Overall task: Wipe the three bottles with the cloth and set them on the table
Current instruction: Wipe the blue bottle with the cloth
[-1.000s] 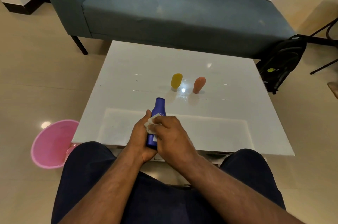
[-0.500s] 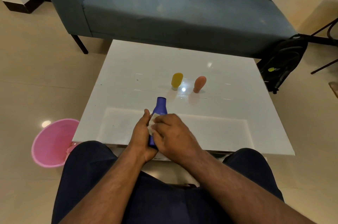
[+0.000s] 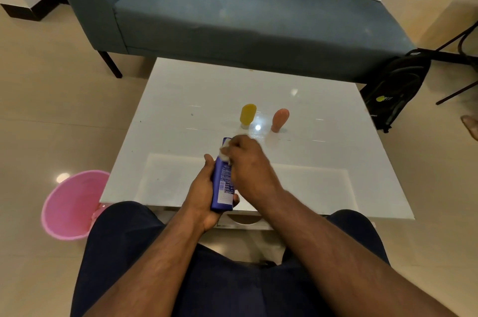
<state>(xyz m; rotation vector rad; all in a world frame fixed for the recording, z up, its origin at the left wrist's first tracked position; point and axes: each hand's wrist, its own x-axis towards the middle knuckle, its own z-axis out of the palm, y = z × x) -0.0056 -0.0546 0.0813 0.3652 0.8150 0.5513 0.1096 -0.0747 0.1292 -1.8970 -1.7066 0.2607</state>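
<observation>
A blue bottle (image 3: 223, 187) is tilted over the near edge of the white table (image 3: 181, 99). My left hand (image 3: 200, 195) grips its lower part from the left. My right hand (image 3: 248, 161) holds a small white cloth (image 3: 225, 155) against the bottle's upper end and covers most of that end. A yellow bottle (image 3: 247, 115) and an orange bottle (image 3: 279, 120) stand cap-down side by side near the middle of the table, beyond my hands.
A pink bucket (image 3: 73, 205) stands on the floor left of the table. A blue sofa (image 3: 245, 14) runs along the far side. A black backpack (image 3: 395, 89) leans at the table's far right corner. My knees are under the near edge.
My right hand has slid the cloth up the blue bottle towards its far end, uncovering the label on the lower part. The left hand keeps its grip.
</observation>
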